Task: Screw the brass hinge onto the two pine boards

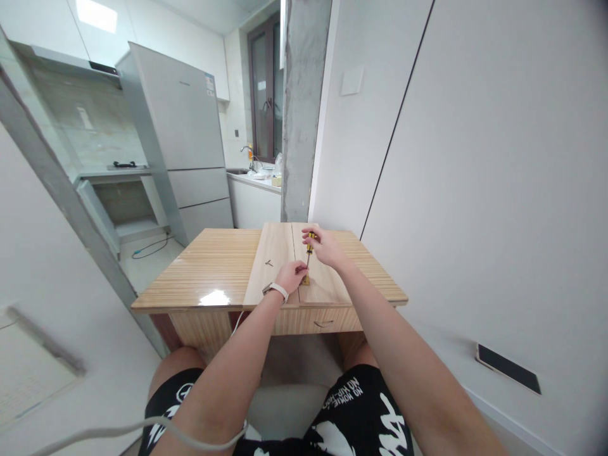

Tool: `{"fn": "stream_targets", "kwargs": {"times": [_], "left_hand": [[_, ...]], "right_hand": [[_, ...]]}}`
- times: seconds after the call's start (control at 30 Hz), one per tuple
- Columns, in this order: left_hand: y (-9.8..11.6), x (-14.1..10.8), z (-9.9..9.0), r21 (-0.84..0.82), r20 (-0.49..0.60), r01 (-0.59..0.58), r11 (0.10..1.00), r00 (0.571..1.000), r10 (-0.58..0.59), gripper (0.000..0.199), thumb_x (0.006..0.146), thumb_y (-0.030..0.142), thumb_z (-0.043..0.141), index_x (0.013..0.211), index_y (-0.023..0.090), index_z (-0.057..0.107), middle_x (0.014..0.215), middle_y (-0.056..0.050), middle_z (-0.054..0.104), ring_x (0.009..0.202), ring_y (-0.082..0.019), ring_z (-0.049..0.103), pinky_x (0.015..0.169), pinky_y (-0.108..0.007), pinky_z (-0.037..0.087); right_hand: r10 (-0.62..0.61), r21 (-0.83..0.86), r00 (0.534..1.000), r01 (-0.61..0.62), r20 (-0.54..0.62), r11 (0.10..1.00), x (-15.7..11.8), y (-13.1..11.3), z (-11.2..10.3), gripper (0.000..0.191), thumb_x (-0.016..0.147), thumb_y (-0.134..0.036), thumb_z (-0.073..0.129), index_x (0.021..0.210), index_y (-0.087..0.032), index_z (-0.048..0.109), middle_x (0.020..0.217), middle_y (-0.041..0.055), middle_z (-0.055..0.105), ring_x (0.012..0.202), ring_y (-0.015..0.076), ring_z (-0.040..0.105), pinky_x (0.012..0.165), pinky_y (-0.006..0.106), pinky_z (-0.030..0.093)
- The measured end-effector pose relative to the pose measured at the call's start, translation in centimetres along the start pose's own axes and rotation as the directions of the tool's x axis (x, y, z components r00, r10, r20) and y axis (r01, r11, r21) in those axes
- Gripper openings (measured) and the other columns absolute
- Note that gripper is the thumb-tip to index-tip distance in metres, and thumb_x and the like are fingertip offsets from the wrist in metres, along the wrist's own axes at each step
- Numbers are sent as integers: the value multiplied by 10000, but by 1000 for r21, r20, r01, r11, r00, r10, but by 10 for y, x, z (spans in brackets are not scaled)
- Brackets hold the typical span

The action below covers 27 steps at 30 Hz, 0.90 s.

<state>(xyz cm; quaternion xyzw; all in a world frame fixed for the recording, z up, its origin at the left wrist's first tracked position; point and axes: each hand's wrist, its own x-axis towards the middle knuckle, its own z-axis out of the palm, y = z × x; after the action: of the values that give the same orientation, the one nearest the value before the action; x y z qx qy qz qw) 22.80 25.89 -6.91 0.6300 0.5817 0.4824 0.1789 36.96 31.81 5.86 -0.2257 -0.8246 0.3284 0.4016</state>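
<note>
My right hand [327, 246] is closed around the yellow-and-black handle of a screwdriver [310, 246], held nearly upright. Its shaft runs down to a small brass-coloured hinge or plate [305, 280] on the pale wooden boards. My left hand [291, 276], with a watch [275, 290] at the wrist, has its fingers pinched together by the screwdriver's tip; what they hold is hidden. A left board [273, 244] and a right board [327, 285] lie side by side with a thin seam between them. Several small dark screws [268, 263] rest on the left board.
Beneath the boards is a striped wooden desk [204, 259] with a drawer handle [323, 324] at its front. A pale cable [114, 432] crosses my left forearm. To the right stands a white panelled wall [465, 190]; behind the desk are a fridge [190, 126] and a concrete pillar [304, 114].
</note>
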Motion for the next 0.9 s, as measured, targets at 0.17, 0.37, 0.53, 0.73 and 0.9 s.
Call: {"fn": "stream_targets", "kwargs": {"times": [0.17, 0.37, 0.53, 0.73, 0.9], "left_hand": [[0, -1, 2, -35, 10, 21, 999, 1000, -21, 62, 859, 184, 680, 890, 180, 734, 868, -35, 768, 802, -152, 698, 787, -265, 558], [-6, 1, 3, -25, 4, -13, 1000, 1000, 13, 71, 875, 199, 673, 887, 185, 741, 863, -33, 768, 790, -152, 694, 779, -264, 548], [-7, 1, 2, -6, 8, -9, 1000, 1000, 9, 74, 873, 187, 674, 890, 182, 746, 862, -38, 772, 789, -155, 698, 784, -271, 545], [-8, 1, 2, -41, 24, -2, 999, 1000, 3, 70, 858, 191, 701, 916, 180, 740, 873, -45, 773, 788, -160, 702, 759, -271, 542], [-7, 2, 2, -24, 19, -3, 1000, 1000, 4, 63, 861, 179, 693, 895, 168, 746, 863, -45, 770, 774, -156, 695, 758, -268, 537]], "right_hand": [[-24, -220, 985, -14, -171, 976, -4, 0, 5, 209, 844, -302, 701, 1044, -242, 699, 838, 8, 706, 739, 179, 674, 768, 340, 556], [-44, -142, 984, 19, -172, 990, -8, -3, 3, 323, 891, -278, 646, 1212, -253, 650, 1083, 49, 733, 867, 178, 691, 840, 355, 558], [-10, -55, 1000, 9, -20, 998, -2, -4, -6, 240, 935, -175, 515, 1082, -233, 695, 1130, 61, 740, 1044, 197, 702, 911, 366, 550], [29, -130, 989, -48, -147, 990, -5, -3, -5, 161, 876, -230, 664, 1021, -251, 731, 986, 28, 765, 828, 195, 715, 833, 366, 566], [33, -180, 976, -73, -216, 981, -10, -7, -1, 226, 847, -326, 750, 1051, -229, 750, 916, 42, 759, 775, 202, 708, 818, 374, 575]]}}
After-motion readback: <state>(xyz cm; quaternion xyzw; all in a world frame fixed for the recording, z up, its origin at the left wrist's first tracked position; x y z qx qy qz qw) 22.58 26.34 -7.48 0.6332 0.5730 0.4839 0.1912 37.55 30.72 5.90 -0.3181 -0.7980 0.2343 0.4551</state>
